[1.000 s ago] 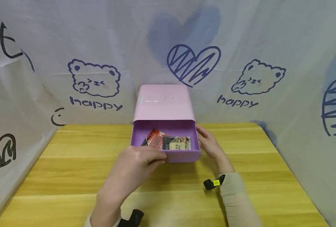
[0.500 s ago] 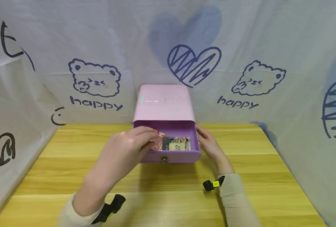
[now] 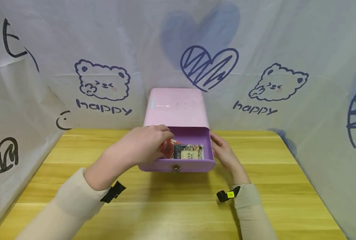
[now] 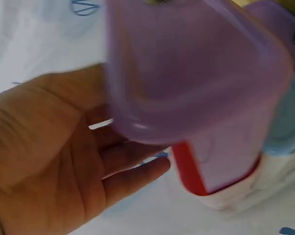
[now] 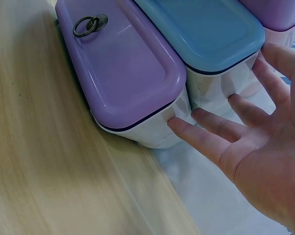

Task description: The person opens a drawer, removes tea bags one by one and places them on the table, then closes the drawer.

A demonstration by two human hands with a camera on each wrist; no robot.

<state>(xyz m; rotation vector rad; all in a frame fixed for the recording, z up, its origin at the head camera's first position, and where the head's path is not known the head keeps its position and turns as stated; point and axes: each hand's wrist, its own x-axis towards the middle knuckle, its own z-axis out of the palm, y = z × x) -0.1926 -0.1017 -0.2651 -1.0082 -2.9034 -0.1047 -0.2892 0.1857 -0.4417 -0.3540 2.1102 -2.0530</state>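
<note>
A pink storage box (image 3: 176,106) stands at the back of the table with its purple drawer (image 3: 196,166) pulled out. Inside lie a red packet (image 3: 167,149) and a black packet with a pale label (image 3: 191,153). Over the drawer's left side reaches my left hand (image 3: 141,143), fingers above the red packet. In the left wrist view the left hand's fingers (image 4: 132,178) extend past the drawer front, partly hidden by it. My right hand (image 3: 224,153) rests its fingertips against the box's right side; the right wrist view shows those fingers (image 5: 203,139) spread and straight.
Below the open drawer sit a blue drawer (image 5: 211,36) and another purple drawer (image 5: 123,63) with a ring pull (image 5: 88,25), both pushed in. The wooden table (image 3: 178,213) extends in front. Printed cloth (image 3: 153,53) hangs behind and at both sides.
My left hand has let go of the drawer's ring pull and moved up and over the front edge into the drawer. The right hand has stayed against the box.
</note>
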